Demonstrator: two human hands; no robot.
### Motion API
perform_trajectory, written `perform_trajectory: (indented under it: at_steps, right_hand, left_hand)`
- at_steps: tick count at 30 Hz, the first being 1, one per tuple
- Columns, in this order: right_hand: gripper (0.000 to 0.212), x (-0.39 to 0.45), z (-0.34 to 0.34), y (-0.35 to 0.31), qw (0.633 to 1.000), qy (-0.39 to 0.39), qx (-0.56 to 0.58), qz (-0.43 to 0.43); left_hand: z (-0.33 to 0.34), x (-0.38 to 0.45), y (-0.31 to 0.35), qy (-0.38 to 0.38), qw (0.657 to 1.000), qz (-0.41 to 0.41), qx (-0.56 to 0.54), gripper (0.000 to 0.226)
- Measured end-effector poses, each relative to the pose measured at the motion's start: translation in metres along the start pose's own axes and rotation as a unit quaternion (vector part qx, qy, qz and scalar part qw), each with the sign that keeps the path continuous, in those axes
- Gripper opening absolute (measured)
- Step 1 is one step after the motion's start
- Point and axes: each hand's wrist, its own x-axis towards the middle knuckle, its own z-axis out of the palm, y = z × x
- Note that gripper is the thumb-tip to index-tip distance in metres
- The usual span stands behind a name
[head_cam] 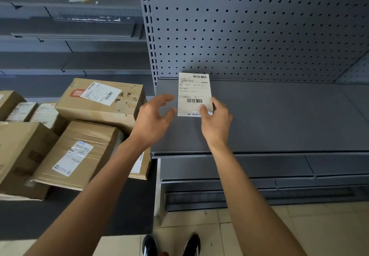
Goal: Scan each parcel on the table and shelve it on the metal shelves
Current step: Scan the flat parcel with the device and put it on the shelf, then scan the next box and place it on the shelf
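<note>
A small flat white parcel (194,94) with a barcode label stands upright over the grey metal shelf (279,116). My right hand (214,120) pinches its lower right corner between thumb and fingers. My left hand (153,118) hovers just left of the parcel with its fingers spread, not touching it. Several brown cardboard parcels (101,100) with white shipping labels lie piled on the dark table (111,211) at the left.
A grey pegboard back panel (249,26) rises behind the shelf, and lower shelves (259,168) sit beneath it. More grey shelving (69,36) runs behind the table. My feet (171,245) stand on the tiled floor at the bottom.
</note>
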Motion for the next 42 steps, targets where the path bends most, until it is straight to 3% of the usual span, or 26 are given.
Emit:
perform_trajectory:
  at_steps: [8,15,23,34,42]
  right_hand:
    - [0.04,0.0,-0.009,-0.001,1.0,-0.009,-0.021,0.005]
    - [0.03,0.0,-0.026,-0.003,0.993,-0.044,-0.072,-0.08]
    - [0.031,-0.004,-0.025,-0.017,0.969,-0.095,-0.117,-0.195]
    - [0.03,-0.069,0.064,-0.071,0.922,-0.238,-0.091,-0.291]
    - [0.038,-0.162,0.159,-0.131,0.857,-0.34,-0.145,-0.358]
  left_hand:
    - [0.005,0.003,0.002,-0.011,1.0,-0.006,0.004,0.036]
    - [0.002,-0.003,0.001,-0.012,1.0,-0.009,0.005,0.038]
    - [-0.016,-0.031,-0.01,0.037,0.999,-0.033,0.015,0.038]
    - [-0.106,-0.114,-0.071,0.127,0.982,-0.136,0.042,0.045]
    - [-0.217,-0.202,-0.128,0.194,0.962,-0.193,0.028,0.05]
